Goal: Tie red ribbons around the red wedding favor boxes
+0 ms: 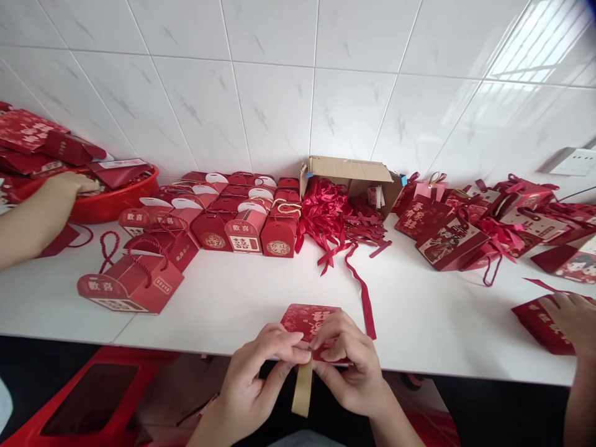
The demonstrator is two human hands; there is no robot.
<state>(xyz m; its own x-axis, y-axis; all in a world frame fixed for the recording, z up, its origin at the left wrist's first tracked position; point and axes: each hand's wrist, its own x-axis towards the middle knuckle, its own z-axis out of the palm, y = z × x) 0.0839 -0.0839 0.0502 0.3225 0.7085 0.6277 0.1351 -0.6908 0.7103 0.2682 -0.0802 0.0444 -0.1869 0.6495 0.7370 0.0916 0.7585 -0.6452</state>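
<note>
Both of my hands meet at the table's front edge over a gold ribbon (302,388), whose loose end hangs down past the edge. My left hand (261,369) pinches the ribbon's top between thumb and fingers. From the other side my right hand (347,363) closes on the same spot, its fingertips almost touching the left ones. Behind them lies a red printed gift box (310,316), partly covered by my fingers. Whether the ribbon is fastened to this box is hidden. A dark red ribbon (363,295) trails over the table just right of the box.
Rows of red gift boxes (214,233) stand by the wall, with a cardboard box (349,166) of red ribbons beside them. More boxes (449,239) crowd the right. Another person's arm (37,211) reaches into a red basin (112,202); another hand (575,320) touches a box at right.
</note>
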